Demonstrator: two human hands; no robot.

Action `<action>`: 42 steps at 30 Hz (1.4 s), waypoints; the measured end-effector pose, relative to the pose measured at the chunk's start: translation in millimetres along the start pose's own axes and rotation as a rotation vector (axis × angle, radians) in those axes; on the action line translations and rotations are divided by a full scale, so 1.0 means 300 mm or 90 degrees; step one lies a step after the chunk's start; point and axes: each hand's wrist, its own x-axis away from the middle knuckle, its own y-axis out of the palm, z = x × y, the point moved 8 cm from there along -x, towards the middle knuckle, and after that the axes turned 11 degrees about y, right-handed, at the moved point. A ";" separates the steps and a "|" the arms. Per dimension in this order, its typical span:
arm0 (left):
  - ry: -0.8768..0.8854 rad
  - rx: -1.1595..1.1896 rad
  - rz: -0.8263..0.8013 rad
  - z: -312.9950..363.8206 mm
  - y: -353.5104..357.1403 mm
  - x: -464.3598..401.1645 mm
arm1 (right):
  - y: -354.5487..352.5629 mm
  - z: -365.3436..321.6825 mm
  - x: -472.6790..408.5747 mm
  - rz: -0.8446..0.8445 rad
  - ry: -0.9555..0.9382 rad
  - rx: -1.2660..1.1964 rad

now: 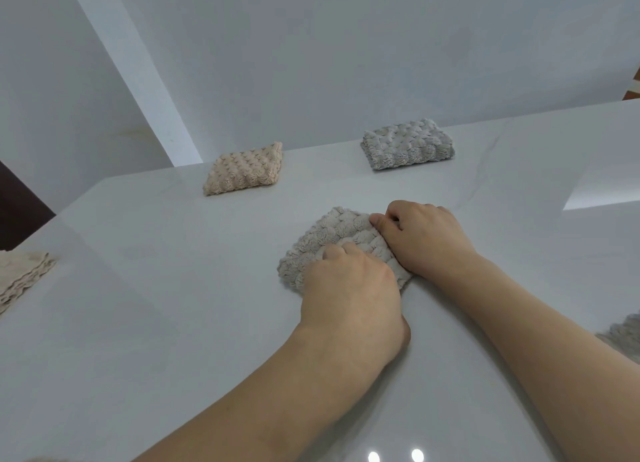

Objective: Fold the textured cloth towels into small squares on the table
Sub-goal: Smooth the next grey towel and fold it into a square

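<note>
While being squared up near the middle of the table (pixel 156 340), sits pinned under both hands as a thick, nubbly pad: beige-grey towel (pixel 329 233), already doubled over, probably on its last fold. Bears down on its near side with the left hand (pixel 349 288), fingers curled together and tips buried in the pile, gripping the layers, likely to stop them springing open. Clamps its right edge with the right hand (pixel 424 239), thumb laid against the fold and fingers bent close over it, pinching that edge, likely to line the layers up. Parks finished work out of the way along the far edge: tan folded towel (pixel 242 170) toward the far left corner, grey folded towel (pixel 408 144) further right, well apart from each other and from the hands. Leaves a flat stack of cloths (pixel 20 281) at the left edge and another textured cloth (pixel 623 333) just showing at the right edge, presumably waiting within reach. Seems partway through, judging by two squares done and more to go.
</note>
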 end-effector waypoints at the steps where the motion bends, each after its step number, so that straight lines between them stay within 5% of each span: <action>1: 0.004 0.000 -0.004 0.003 0.004 -0.001 | -0.003 -0.001 0.001 0.004 -0.002 -0.001; 11: 0.023 0.056 0.028 -0.023 -0.016 0.013 | -0.005 -0.003 0.001 0.001 -0.003 -0.009; 27: 0.047 0.060 -0.079 -0.025 0.051 0.004 | -0.002 0.005 -0.001 -0.003 0.009 -0.004; 35: 0.090 0.182 -0.206 -0.084 0.057 -0.002 | -0.009 -0.001 -0.001 -0.001 0.004 -0.009; 42: 0.093 0.194 -0.193 -0.107 0.062 -0.026 | -0.008 -0.003 0.000 -0.009 0.004 -0.011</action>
